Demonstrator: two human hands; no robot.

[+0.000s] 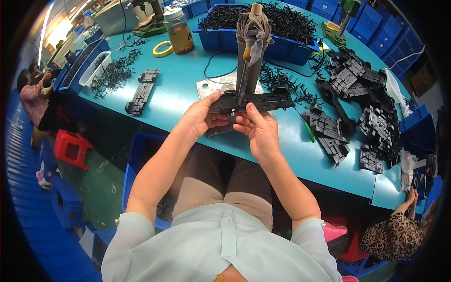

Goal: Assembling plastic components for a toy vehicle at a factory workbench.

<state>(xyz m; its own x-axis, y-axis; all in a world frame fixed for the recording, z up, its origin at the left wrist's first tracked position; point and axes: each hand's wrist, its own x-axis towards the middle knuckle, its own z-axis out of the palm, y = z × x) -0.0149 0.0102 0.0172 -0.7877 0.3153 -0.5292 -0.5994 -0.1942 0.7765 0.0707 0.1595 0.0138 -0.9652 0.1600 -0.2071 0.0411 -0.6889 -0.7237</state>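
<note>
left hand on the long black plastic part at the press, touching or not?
Touching. The head view shows the left hand gripping the left end of the long black plastic part, thumb lying across its top edge with no gap; the right hand holds it from below.

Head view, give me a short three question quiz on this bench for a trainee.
1. True or false: both hands hold the long black plastic part at the upright press.
2. Where is the big heap of black parts: on the person's left or right?
3. Which stands beside the yellow tape roll: A, a jar of amber liquid; B, a red stool; C, a white tray?

Key
1. True: the left hand grips its left end and the right hand holds it from below, near the middle.
2. Right.
3. A, the jar.
</note>
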